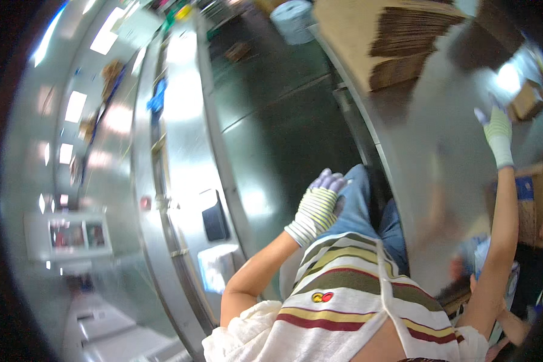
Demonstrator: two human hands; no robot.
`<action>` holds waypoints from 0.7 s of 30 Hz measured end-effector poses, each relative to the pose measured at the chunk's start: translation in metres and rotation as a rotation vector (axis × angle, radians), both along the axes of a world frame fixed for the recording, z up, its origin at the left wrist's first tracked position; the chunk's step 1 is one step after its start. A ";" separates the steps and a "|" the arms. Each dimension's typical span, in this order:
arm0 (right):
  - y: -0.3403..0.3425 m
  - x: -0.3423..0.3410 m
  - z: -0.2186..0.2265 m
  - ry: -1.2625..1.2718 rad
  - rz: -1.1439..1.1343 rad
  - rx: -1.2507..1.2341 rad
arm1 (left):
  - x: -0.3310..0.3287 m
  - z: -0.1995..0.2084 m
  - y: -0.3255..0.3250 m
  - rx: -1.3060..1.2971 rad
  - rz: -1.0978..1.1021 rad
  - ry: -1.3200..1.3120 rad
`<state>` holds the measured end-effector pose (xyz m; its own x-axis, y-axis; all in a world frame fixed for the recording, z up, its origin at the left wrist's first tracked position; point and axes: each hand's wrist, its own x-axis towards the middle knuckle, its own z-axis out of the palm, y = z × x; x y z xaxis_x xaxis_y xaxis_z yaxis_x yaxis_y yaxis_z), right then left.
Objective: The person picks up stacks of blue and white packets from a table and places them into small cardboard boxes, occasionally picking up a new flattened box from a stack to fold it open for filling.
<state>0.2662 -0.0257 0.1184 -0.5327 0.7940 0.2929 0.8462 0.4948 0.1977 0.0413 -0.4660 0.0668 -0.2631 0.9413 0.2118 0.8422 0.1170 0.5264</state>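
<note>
The right hand (498,130), fingers spread apart, is just beside a cardboard box (528,100), well in from the table's (407,130) edge near the legs (355,202); the left hand's (318,208) grip I cannot tell. Apparently a reach; gripping would call for closing fingers.

This looks like a packing workshop or factory floor: corrugated cardboard sheets (419,30) lie stacked on a metal desk (407,123), with a small cardboard box (528,100) at the right. A long steel-topped counter (187,114) (its surface quite shiny) runs beside a glossy dark-green floor (277,127).
</note>
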 end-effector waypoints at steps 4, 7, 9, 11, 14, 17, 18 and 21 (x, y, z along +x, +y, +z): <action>-0.095 -0.024 -0.070 0.138 0.319 -0.290 | -0.045 0.014 -0.106 -0.029 0.417 0.351; -0.110 -0.022 -0.092 0.308 0.412 -0.422 | -0.073 0.011 -0.186 -0.062 0.850 0.413; -0.124 -0.023 -0.091 0.371 0.448 -0.441 | -0.085 0.007 -0.225 -0.278 1.102 0.309; -0.130 -0.021 -0.084 0.434 0.476 -0.471 | -0.089 0.012 -0.231 -0.512 1.245 0.097; -0.132 -0.018 -0.063 0.506 0.506 -0.501 | -0.095 0.011 -0.227 -0.508 1.282 0.022; -0.139 -0.027 -0.027 0.524 0.532 -0.423 | -0.106 0.011 -0.204 -0.473 1.315 0.088; -0.149 -0.032 -0.013 0.548 0.598 -0.397 | -0.111 -0.002 -0.215 -0.342 1.261 0.189; -0.175 -0.060 0.033 0.503 0.681 -0.309 | -0.123 -0.021 -0.236 -0.198 1.165 0.071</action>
<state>0.2064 -0.2002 0.1515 -0.7829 0.4356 0.4441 0.3011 0.8901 -0.3421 -0.0820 -0.7023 0.0456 -0.9775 0.1595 0.1381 0.2001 0.9078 0.3687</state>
